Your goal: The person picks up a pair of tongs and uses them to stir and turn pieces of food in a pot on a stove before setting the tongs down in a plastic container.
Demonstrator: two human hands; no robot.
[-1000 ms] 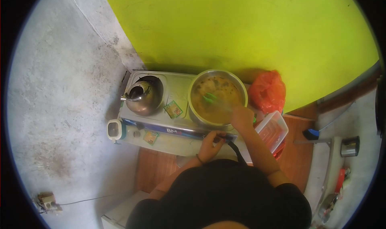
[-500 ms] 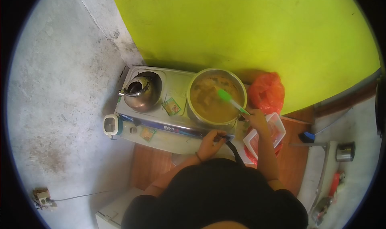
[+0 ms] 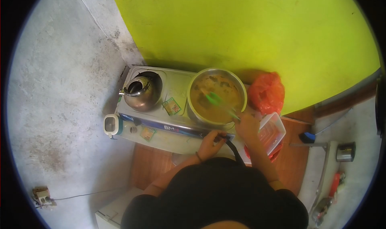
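A large steel pot (image 3: 190,110) of brownish-orange soup (image 3: 217,110) stands on the right side of the two-burner gas stove (image 3: 177,82). My right hand (image 3: 246,125), beside the pot's lower right rim, is closed around the handle of a green-headed spatula (image 3: 215,98). Its head is in the soup and smeared by motion. At the front right of the stove, the fingers of my left hand (image 3: 211,144) are bent and closed on the stove knob, which they mostly hide. A dark strap or hose (image 3: 235,152) runs beside that hand.
A kettle (image 3: 140,98) sits on the left burner. Seasoning packets (image 3: 171,106) lie on the stove and before it (image 3: 147,133). A teal-and-white container (image 3: 112,125) stands at left. Right of the pot are a red plastic bag (image 3: 267,92) and a clear plastic tray (image 3: 277,126).
My right hand has moved left and slightly down, carrying the spatula's head left and lower through the soup. My left hand has stayed at the knob.
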